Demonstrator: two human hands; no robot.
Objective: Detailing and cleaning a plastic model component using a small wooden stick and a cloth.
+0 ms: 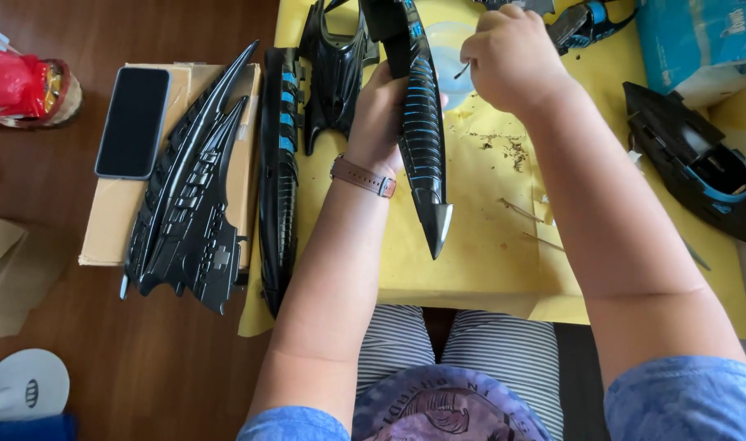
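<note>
My left hand [379, 114], with a brown strap watch on its wrist, grips a long black pointed model part with blue stripes [424, 139], its silver tip aimed toward me. My right hand [512, 57] is closed on a small thin dark tool [462, 71] held close to the upper end of that part. Both hands hover over a yellow sheet [487, 269] speckled with small debris.
A black wing-shaped part [189, 204] and a phone [133, 122] rest on a cardboard box [111, 220]. Another long black part [278, 180] and a cockpit-like piece [334, 73] lie left of my hand. A black hull piece [700, 167] sits right, a teal box [700, 37] behind it.
</note>
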